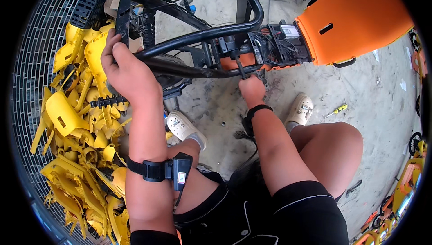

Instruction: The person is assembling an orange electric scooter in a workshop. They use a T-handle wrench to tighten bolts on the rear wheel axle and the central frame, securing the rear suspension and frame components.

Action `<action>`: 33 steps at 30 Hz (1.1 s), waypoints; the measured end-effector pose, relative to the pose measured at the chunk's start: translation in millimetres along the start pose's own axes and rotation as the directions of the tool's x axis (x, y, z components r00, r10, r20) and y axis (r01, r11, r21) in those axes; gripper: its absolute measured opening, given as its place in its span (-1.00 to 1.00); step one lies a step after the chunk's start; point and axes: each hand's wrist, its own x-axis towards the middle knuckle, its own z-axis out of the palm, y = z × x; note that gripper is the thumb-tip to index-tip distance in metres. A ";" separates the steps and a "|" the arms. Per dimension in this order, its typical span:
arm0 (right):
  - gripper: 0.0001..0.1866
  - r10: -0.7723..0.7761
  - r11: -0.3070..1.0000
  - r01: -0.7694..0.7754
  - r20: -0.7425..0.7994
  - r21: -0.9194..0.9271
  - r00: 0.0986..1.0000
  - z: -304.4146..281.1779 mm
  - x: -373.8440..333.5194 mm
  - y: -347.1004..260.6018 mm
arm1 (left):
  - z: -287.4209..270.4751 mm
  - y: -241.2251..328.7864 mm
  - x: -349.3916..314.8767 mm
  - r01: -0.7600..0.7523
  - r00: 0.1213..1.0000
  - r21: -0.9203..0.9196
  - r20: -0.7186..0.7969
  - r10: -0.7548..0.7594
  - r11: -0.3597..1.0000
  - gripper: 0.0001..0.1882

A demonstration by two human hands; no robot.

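A black tubular vehicle frame (pixel 184 41) stretches across the upper middle, with wiring and a coil-spring shock absorber attached. At its left end, my left hand (pixel 130 71) is closed against the flat end bar (pixel 123 17), fingers curled by its lower edge. My right hand (pixel 252 88) makes a fist around the near end of a dark, slim-shafted tool (pixel 240 67). The tool's shaft points up into the frame beside a black block (pixel 228 44); its tip and exact kind are hidden. Right of it sits a bay of cables and electronic parts (pixel 281 42).
A large orange body panel (pixel 355 20) covers the upper right. Yellow plastic panels (pixel 67 114) are heaped at left beside a brick-patterned surface. A screwdriver (pixel 338 109) lies on the concrete floor (pixel 333 83) right of my shoe. Black crates stand at the back; orange and yellow vehicles line the right.
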 end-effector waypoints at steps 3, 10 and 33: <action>-0.65 -0.045 0.999 0.045 -0.034 0.000 0.998 -2.3 -6.3 1.0 | -4.6 -4.4 2.6 -0.059 0.998 0.021 0.017 0.058 0.998 -0.75; -0.64 0.023 0.979 -0.051 0.144 0.197 0.989 31.0 -29.2 -26.0 | 2.1 -4.9 0.6 -0.050 0.999 0.005 -0.002 0.050 0.999 -0.77; -0.67 -0.006 0.996 -0.010 0.188 0.085 0.982 16.6 -21.1 -23.1 | 11.2 -1.3 0.3 -0.038 0.993 0.085 -0.110 0.047 0.996 -0.78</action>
